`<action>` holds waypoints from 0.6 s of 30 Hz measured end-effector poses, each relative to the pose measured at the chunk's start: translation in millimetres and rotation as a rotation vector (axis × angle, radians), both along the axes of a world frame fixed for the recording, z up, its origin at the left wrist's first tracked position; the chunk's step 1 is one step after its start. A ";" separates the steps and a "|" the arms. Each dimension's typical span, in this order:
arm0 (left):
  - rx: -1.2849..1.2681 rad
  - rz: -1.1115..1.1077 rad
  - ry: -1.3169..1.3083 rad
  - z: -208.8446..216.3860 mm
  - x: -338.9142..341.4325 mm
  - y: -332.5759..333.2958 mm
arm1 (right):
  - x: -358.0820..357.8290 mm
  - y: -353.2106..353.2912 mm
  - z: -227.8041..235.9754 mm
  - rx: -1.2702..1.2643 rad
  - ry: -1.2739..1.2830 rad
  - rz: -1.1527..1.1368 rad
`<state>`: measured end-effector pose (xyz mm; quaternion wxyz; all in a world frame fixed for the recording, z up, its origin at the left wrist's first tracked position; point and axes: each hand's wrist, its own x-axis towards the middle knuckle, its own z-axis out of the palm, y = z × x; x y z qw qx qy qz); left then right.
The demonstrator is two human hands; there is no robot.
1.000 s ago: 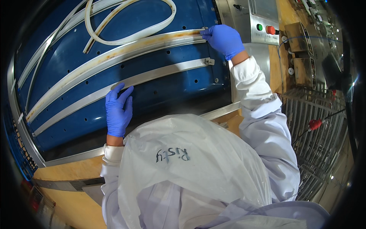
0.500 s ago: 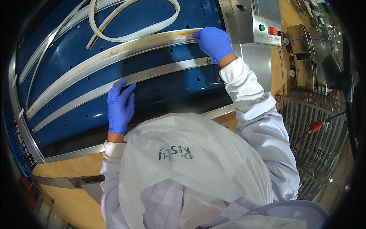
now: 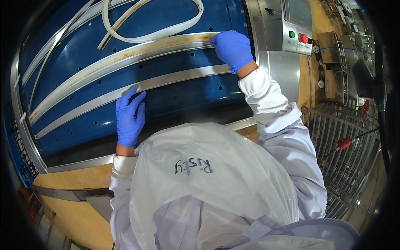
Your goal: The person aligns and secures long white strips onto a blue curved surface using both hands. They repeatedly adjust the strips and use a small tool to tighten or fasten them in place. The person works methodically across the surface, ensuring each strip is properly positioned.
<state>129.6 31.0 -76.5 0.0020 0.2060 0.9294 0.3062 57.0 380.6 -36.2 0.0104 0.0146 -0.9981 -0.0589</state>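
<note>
My right hand [image 3: 233, 51], in a blue glove, is at the right end of a long metal bar [image 3: 137, 51] with brown stains along its top. Its thumb and fingers are pinched together on the bar's upper face; whatever they hold is hidden. Closer to me, my left hand [image 3: 130, 120], also gloved in blue, rests its spread fingertips by a flat pale metal strip [image 3: 175, 78] and holds nothing. Beyond the bar lies a looped white flexible strip [image 3: 177, 30] with a brown-stained underside. All of these lie on a blue panel [image 3: 166, 100] with small holes.
Right of the panel stands a steel control box [image 3: 296, 35] with a green button, a red button and a screen. Thin pale strips [image 3: 52, 50] lie at the far left. A wire rack [image 3: 346, 154] with a red connector [image 3: 344, 143] is at the right.
The view has shifted slightly, so the panel and control box appear a little further right. My right hand stays at the bar's end, and my left hand has barely moved.
</note>
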 end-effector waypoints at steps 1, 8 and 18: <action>-0.004 -0.005 -0.001 -1.0 -1.8 1.7 | -2.7 -1.7 3.1 0.028 0.002 0.019; 0.041 0.074 0.124 16.5 -45.4 -3.9 | -0.4 58.6 25.8 -0.813 0.116 -0.090; 0.095 0.555 0.243 5.9 -254.8 3.7 | -47.8 3.6 -35.5 -1.386 0.023 -0.289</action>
